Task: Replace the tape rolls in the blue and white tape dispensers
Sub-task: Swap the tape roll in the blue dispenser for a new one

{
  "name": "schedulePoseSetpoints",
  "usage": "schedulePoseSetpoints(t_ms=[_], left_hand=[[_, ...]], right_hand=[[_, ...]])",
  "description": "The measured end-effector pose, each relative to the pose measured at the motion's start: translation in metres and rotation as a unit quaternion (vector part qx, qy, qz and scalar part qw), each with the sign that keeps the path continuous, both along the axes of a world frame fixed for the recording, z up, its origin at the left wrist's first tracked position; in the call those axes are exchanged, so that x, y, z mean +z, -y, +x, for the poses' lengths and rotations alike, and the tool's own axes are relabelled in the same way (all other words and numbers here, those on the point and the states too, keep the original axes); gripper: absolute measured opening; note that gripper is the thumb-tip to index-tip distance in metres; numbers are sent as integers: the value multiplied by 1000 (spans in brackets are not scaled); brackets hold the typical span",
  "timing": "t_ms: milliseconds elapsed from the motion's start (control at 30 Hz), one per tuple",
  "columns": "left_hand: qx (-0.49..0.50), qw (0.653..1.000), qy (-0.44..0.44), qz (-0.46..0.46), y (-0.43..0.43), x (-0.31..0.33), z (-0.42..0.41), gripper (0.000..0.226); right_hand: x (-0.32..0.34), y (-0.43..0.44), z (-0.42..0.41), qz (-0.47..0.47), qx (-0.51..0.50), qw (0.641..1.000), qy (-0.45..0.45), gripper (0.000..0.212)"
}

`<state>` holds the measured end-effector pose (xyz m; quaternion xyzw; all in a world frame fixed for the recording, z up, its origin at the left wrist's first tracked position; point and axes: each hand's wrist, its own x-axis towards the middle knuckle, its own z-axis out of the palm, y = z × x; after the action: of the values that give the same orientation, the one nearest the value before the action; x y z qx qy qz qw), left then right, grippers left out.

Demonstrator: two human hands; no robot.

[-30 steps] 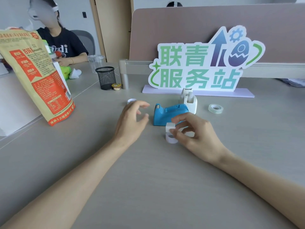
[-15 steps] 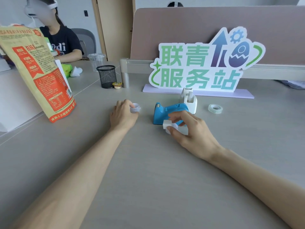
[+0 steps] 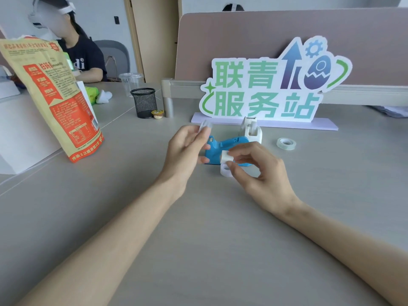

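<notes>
A: Where do the two dispensers sit?
B: The blue plastic tape dispenser (image 3: 229, 145) lies on the grey desk (image 3: 220, 228), partly hidden behind both hands. The white plastic tape dispenser (image 3: 251, 130) stands at its 1 o'clock, just beside it. I cannot tell whether they touch.

A: What about the left hand?
B: The left hand (image 3: 187, 151) is raised at the blue dispenser's 9 o'clock. Its fingertips pinch a small translucent tape roll (image 3: 204, 126), which is blurred and held clear of the desk.

A: And the right hand?
B: The right hand (image 3: 260, 171) is at the blue dispenser's 5 o'clock. Thumb and forefinger grip a small white plastic block (image 3: 226, 156), and a white ring-shaped tape roll (image 3: 225, 172) sits directly below it at 6 o'clock. I cannot tell if block and ring are joined.

A: Any other roll?
B: A clear tape roll (image 3: 286, 144) lies flat on the desk at the white dispenser's 3 o'clock, well apart from both hands.

A: And around them?
B: A green-and-white standing sign (image 3: 265, 85) is at 12 o'clock, with a black mesh pen cup (image 3: 144, 102) at 10 o'clock. A brown-and-red paper bag (image 3: 55, 96) stands upright at 9 o'clock.
</notes>
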<state>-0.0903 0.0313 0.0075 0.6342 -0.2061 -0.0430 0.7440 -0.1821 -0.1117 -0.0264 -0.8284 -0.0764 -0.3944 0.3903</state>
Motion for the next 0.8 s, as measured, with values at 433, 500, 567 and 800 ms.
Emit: schedulePoseSetpoints(t_ms=[433,500,567,800], left_hand=[[-46,995,43,82,11,-12,-22,28],[-56,993,47,96,13,-16,-23,26],[-66,992,45,96,14,-17,-25,22],[-85,992,48,84,13,-15,-30,21]], right_hand=[[1,5,-1,-29,-34,996,78,16],[1,5,0,-31,-35,996,78,15],[1,5,0,-31,-38,996,75,13],[1,6,0,11,-26,998,56,10]])
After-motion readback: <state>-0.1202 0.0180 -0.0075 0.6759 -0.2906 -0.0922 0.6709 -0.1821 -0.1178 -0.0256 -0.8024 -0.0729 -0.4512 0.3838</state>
